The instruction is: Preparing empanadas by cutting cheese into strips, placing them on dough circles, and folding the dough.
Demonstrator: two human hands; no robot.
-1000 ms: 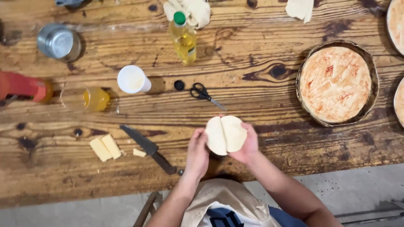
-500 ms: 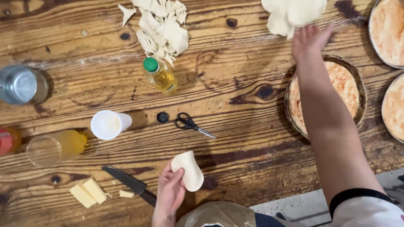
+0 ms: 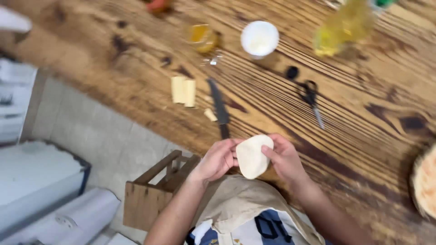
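Item: pale dough piece (image 3: 252, 156), flat and rounded, held between both hands just above the near edge of the wooden surface (image 3: 354, 149), in front of the person's apron.
Left hand (image 3: 218, 159): fingers curled onto the dough's left edge.
Right hand (image 3: 285, 159): thumb on top, fingers closed on the right edge.
Nearby on the surface: black-handled knife (image 3: 219, 106) just beyond the dough; cheese blocks (image 3: 183, 90) left of the blade; scissors (image 3: 311, 100); white cup (image 3: 259, 38); oil bottle (image 3: 343, 27), blurred.
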